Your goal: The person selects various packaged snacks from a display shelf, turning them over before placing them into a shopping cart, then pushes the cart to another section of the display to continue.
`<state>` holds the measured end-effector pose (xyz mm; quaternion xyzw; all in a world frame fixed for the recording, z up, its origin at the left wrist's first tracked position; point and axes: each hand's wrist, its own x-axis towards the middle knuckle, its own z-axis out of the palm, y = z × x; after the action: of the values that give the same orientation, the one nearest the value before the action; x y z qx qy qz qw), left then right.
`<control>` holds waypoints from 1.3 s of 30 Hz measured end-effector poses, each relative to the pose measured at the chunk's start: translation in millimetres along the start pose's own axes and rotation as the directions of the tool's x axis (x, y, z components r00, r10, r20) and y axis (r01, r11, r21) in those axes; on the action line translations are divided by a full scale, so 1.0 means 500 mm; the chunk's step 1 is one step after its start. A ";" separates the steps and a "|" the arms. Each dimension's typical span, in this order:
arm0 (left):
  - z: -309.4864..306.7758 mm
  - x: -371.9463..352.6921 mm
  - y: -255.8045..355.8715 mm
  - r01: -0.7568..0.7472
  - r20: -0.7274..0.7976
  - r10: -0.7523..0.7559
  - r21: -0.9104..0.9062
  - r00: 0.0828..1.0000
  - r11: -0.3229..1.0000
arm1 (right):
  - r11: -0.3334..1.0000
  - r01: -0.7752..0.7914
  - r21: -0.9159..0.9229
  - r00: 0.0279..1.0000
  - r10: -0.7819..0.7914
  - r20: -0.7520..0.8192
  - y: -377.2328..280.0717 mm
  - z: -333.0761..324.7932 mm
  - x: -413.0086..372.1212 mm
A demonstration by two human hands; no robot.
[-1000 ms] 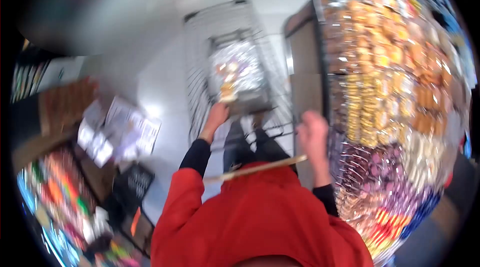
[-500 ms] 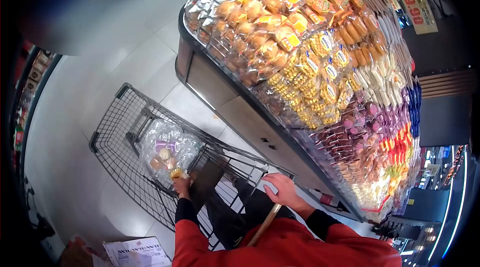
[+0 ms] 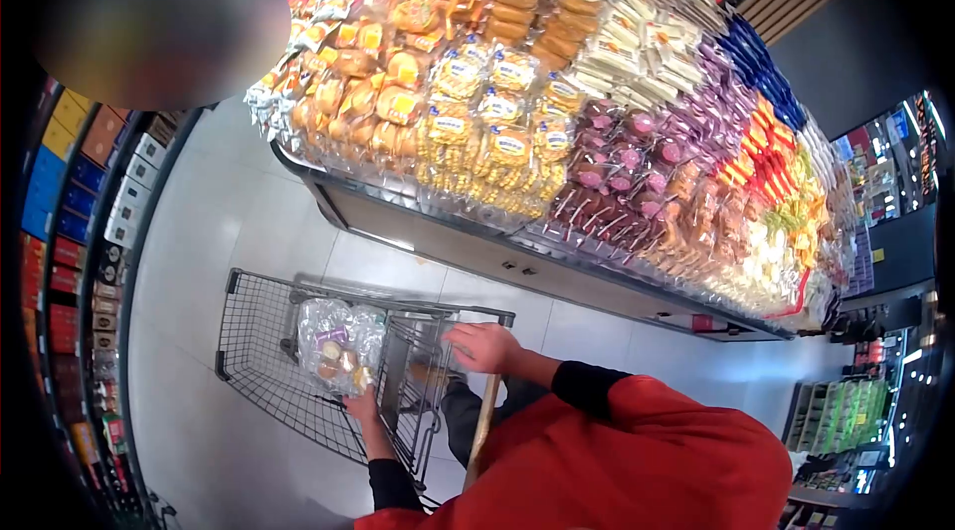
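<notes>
A wire shopping cart [image 3: 288, 401] stands in front of me, with a clear plastic bag [image 3: 343, 331] of wrapped snacks in its basket. My left hand [image 3: 361, 403] reaches into the cart at the bag's near edge, its fingers curled by a small yellow packet [image 3: 360, 376]. Over the rear of the cart, near its handle, is my right hand [image 3: 482, 347], with fingers bent; nothing can be made out in it. A wooden-coloured bar [image 3: 483, 426] runs below the right wrist.
A large display [image 3: 517, 83] heaped with packaged breads and snacks stands ahead and to the right, its dark edge [image 3: 398, 194] beyond the cart. Shelves of boxes [image 3: 109, 222] line the left side. Green crates [image 3: 846, 416] are at the far right.
The view has turned, so the display appears more level and the left shelves show more. My left hand is still at the bag; my right hand remains near the handle.
</notes>
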<state>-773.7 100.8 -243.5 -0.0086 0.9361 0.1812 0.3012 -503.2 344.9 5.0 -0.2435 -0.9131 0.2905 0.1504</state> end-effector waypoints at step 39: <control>-0.099 -0.874 0.576 -0.609 -0.121 0.896 -0.771 0.427 0.186 | 0.918 0.394 -0.052 0.865 -0.389 -0.318 0.121 -0.458 -0.140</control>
<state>-479.7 312.1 137.6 0.3793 0.5782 0.6561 0.3023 -327.9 455.2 139.1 -0.0961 -0.9044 0.2170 0.3547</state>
